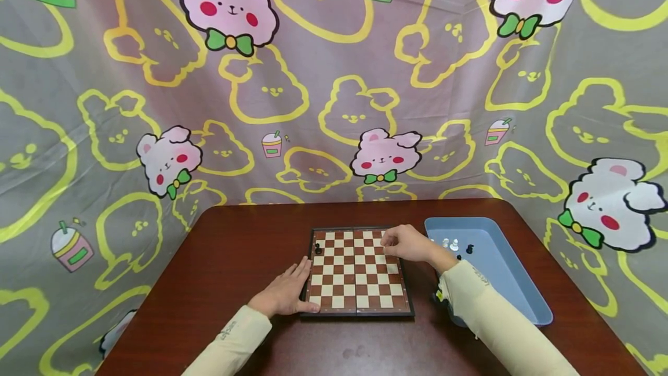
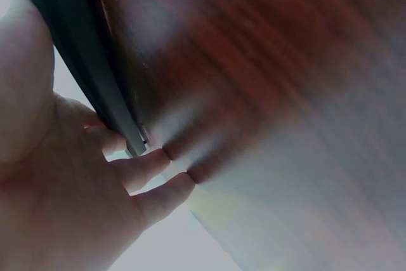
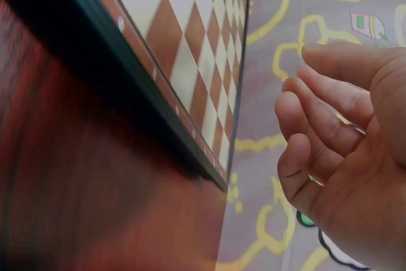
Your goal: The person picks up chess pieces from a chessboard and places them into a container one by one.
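Observation:
A brown-and-cream chessboard (image 1: 344,300) with a dark frame lies flat on the table. One small black chess piece (image 1: 318,249) stands near its far left corner. My left hand (image 1: 284,290) rests along the board's left edge, fingers straight and spread, thumb by the near left corner. In the left wrist view, fingertips (image 2: 181,188) reach down to the tabletop beside the dark frame. Over the board's right side hovers my right hand (image 1: 409,242). Its fingers (image 3: 295,115) are loosely bent in the right wrist view, thumb apart from them, and no piece shows between them.
A blue tray (image 1: 514,283) stands right of the board, partly behind the right sleeve (image 1: 496,318). Several pieces lie in it, including a white piece (image 1: 454,245) and a black piece (image 1: 469,249). A patterned cloth (image 1: 323,103) hangs behind the dark red-brown table (image 1: 245,237).

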{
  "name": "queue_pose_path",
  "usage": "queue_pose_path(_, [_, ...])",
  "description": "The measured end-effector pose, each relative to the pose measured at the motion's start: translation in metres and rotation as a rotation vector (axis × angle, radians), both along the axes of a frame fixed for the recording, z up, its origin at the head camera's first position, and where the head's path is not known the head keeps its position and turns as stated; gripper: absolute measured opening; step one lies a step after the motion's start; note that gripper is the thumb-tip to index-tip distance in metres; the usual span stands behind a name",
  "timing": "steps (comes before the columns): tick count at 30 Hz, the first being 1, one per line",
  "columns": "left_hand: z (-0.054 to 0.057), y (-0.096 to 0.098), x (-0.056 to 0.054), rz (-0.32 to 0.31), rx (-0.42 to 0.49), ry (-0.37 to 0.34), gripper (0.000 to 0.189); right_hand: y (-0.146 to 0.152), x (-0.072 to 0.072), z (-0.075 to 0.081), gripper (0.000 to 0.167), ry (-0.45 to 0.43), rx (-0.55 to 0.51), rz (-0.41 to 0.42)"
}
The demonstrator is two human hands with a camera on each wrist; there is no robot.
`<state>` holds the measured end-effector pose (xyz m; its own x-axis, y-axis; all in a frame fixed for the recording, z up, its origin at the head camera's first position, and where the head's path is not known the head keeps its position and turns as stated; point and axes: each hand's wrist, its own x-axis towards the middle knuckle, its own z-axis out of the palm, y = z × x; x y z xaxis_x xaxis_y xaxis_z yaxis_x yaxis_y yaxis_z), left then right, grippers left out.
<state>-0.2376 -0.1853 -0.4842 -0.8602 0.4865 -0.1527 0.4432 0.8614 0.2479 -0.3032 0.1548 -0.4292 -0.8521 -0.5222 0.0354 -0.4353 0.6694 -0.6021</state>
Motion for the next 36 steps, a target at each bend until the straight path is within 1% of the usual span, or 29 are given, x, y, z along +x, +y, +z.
queue_pose_path(9, [-0.001,-0.001,0.0,0.007,0.007,-0.002,0.113,-0.03,-0.002,-0.008,0.013,-0.035,-0.018,0.026])
queue_pose_path(15, [-0.002,-0.002,0.0,0.0,0.008,-0.009,0.113,-0.049,-0.005,-0.016,0.012,-0.023,-0.001,0.056])
queue_pose_path(25, [-0.003,0.0,-0.001,0.016,0.012,-0.012,0.112,-0.073,-0.006,-0.021,0.018,-0.071,-0.033,0.056])
queue_pose_path(32, [-0.002,-0.001,-0.001,0.02,0.019,-0.013,0.113,-0.092,-0.008,-0.024,0.018,-0.045,-0.037,0.054])
queue_pose_path(36, [-0.003,-0.001,-0.002,0.013,0.02,-0.007,0.113,-0.101,-0.011,-0.027,0.018,-0.073,-0.03,0.05])
